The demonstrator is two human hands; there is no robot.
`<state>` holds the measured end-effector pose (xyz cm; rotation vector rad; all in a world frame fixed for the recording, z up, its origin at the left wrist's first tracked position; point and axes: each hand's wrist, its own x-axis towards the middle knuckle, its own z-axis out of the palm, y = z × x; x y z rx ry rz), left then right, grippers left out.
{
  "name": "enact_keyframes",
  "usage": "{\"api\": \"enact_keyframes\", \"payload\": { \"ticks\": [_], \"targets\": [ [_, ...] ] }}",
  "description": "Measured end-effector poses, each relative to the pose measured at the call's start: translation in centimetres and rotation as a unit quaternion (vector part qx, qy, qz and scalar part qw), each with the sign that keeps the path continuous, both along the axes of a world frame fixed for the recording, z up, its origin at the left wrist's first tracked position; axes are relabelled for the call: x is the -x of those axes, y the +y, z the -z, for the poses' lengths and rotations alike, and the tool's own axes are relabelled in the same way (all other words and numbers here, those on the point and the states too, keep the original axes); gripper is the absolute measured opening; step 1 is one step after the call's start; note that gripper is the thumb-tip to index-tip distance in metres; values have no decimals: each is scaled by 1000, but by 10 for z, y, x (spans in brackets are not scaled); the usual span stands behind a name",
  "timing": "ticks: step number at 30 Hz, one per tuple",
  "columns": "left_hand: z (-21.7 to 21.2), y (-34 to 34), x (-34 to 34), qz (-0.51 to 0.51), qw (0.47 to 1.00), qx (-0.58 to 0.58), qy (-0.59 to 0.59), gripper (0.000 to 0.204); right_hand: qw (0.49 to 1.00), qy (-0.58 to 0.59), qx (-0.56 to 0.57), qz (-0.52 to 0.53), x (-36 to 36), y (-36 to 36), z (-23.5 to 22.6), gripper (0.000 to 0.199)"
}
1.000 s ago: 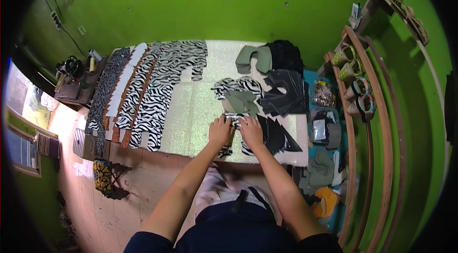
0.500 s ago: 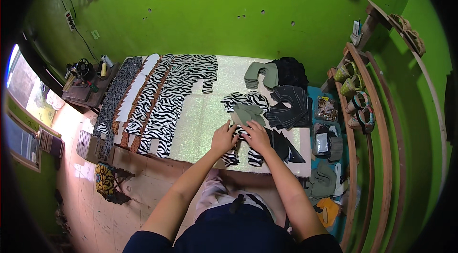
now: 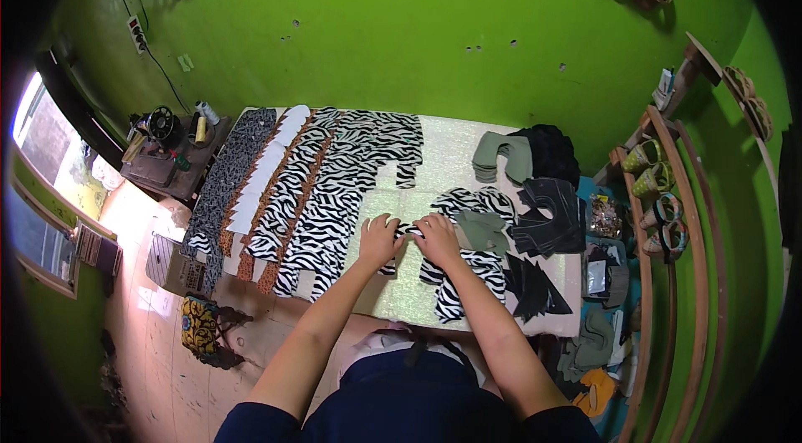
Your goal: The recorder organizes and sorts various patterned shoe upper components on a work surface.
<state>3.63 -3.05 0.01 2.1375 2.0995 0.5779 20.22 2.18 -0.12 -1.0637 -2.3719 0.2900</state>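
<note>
Over the bare middle of the table (image 3: 393, 297), my left hand (image 3: 380, 243) and my right hand (image 3: 437, 240) are side by side, fingers curled. Between them is a small zebra-print cut piece (image 3: 407, 228), gripped at both sides and mostly covered by the fingers. To the right of my right hand are more zebra-print cut pieces (image 3: 474, 278), with folded grey-green pieces (image 3: 483, 232) on top of them. Rows of overlapping zebra-print pieces (image 3: 320, 213) are spread to the left of my left hand.
Black cut pieces (image 3: 547, 222) and a grey-green U-shaped stack (image 3: 504, 151) sit at the table's right. Farther right stands a wooden rack (image 3: 668, 209) with sandals (image 3: 647, 167). A sewing machine (image 3: 159, 127) is at far left, and a patterned stool (image 3: 200, 326) stands on the floor.
My hands have come away from the grey-green pieces and moved left over the bare table, now with a small zebra-print piece between them. The whole view has shifted.
</note>
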Motion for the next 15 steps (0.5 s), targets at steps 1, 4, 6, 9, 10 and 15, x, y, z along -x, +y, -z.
{"api": "enact_keyframes", "payload": {
  "ticks": [1,4,6,9,10,15],
  "targets": [
    [3,2,6,3,1000,7,1,41,1000,2,-9,-6,6,3,4,29],
    [7,7,23,33,999,-9,-9,42,1000,-7,-1,4,18,6,7,29],
    [1,13,28,31,997,51,-53,43,999,-20,21,18,23,8,8,28],
    [8,15,27,36,990,86,-109,46,998,-47,21,33,23,8,14,29],
    [6,16,24,21,982,117,-146,44,997,-58,29,32,23,9,16,28],
    [15,22,32,53,988,102,-102,48,997,-59,51,27,25,11,21,29]
  ]
}}
